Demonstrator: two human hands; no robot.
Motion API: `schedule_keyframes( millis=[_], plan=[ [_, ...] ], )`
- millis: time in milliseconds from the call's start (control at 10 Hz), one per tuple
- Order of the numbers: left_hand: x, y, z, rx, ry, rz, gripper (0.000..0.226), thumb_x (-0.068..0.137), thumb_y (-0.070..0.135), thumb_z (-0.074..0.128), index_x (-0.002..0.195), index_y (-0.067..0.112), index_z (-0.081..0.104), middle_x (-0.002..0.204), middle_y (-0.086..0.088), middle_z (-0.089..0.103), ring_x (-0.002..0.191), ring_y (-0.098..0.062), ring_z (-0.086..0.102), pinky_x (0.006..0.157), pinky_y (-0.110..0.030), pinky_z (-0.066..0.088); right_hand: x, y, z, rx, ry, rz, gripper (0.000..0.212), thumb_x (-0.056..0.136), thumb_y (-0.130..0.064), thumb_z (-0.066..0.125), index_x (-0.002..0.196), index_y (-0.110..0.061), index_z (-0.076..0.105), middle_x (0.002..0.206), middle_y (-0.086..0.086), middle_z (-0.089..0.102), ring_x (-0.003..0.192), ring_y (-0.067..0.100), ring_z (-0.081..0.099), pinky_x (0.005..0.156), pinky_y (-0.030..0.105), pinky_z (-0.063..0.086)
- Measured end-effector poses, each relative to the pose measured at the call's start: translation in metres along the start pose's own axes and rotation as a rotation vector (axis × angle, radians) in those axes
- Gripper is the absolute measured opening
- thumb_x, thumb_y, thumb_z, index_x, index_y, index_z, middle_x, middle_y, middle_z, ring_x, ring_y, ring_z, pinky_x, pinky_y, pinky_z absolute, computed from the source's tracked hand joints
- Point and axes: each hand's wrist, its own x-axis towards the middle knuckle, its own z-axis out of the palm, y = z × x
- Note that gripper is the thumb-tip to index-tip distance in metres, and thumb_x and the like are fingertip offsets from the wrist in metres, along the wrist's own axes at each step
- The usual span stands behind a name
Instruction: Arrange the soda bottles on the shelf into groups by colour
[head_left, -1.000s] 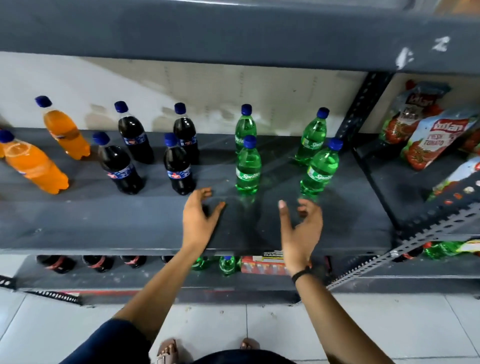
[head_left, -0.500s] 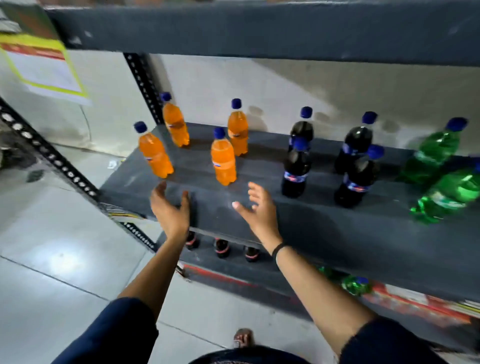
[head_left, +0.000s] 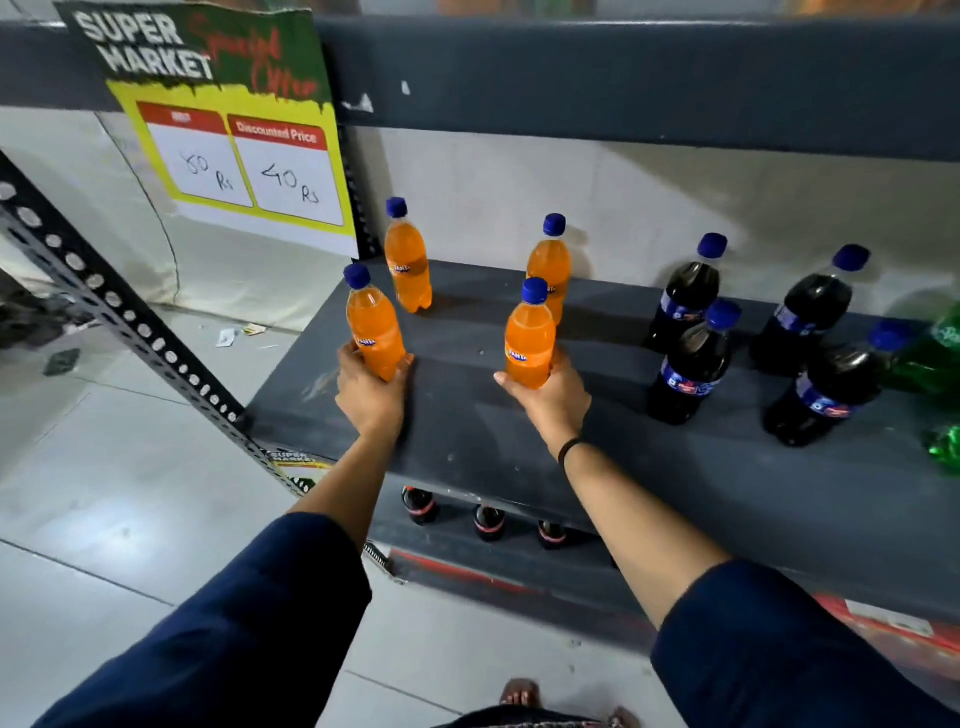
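Several orange soda bottles with blue caps stand at the left end of the dark grey shelf (head_left: 467, 441). My left hand (head_left: 370, 395) grips the base of the front left orange bottle (head_left: 374, 325). My right hand (head_left: 550, 397) grips the base of the front right orange bottle (head_left: 530, 338). Two more orange bottles stand behind, one at the back left (head_left: 409, 265) and one at the back middle (head_left: 550, 267). To the right stand several dark cola bottles (head_left: 691, 364). Green bottles (head_left: 935, 358) show partly at the right edge.
A yellow price poster (head_left: 234, 130) hangs at the shelf's left post. A perforated metal upright (head_left: 130, 322) slants across the left. An upper shelf (head_left: 623, 83) overhangs the bottles. More cola bottles (head_left: 488, 522) lie on the lower shelf. Grey floor tiles lie below.
Both hands, open over the shelf front before, have reached forward and closed on the two front orange bottles. The view has swung further left along the shelf.
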Motion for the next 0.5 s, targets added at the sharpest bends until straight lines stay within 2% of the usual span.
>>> schedule_keyframes(
  millis=[300, 400, 500],
  plan=[
    [-0.001, 0.001, 0.006, 0.042, 0.054, 0.043, 0.055, 0.074, 0.038, 0.07, 0.116, 0.012, 0.046, 0.117, -0.017, 0.064, 0.11, -0.04, 0.056, 0.099, -0.051, 0.038, -0.006, 0.004, -0.001, -0.005, -0.057, -0.036, 0.046, 0.073, -0.04, 0.076, 0.106, -0.014, 0.056, 0.107, 0.008, 0.07, 0.106, 0.028, 0.062, 0.099, 0.051, 0.044],
    [-0.002, 0.001, 0.004, 0.025, 0.045, 0.044, 0.056, 0.072, 0.038, 0.07, 0.116, 0.013, 0.046, 0.116, -0.017, 0.064, 0.109, -0.04, 0.055, 0.098, -0.052, 0.039, -0.009, 0.003, -0.004, -0.006, -0.075, -0.06, 0.046, 0.073, -0.039, 0.077, 0.107, -0.014, 0.057, 0.107, 0.008, 0.07, 0.105, 0.028, 0.062, 0.099, 0.051, 0.045],
    [-0.003, 0.001, 0.001, -0.012, 0.031, 0.032, 0.063, 0.068, 0.037, 0.076, 0.118, 0.014, 0.046, 0.118, -0.015, 0.063, 0.111, -0.037, 0.056, 0.098, -0.051, 0.043, -0.014, 0.004, -0.01, 0.083, -0.085, -0.123, 0.057, 0.071, -0.037, 0.079, 0.117, -0.018, 0.053, 0.114, 0.004, 0.067, 0.109, 0.022, 0.061, 0.101, 0.046, 0.047]
  ],
)
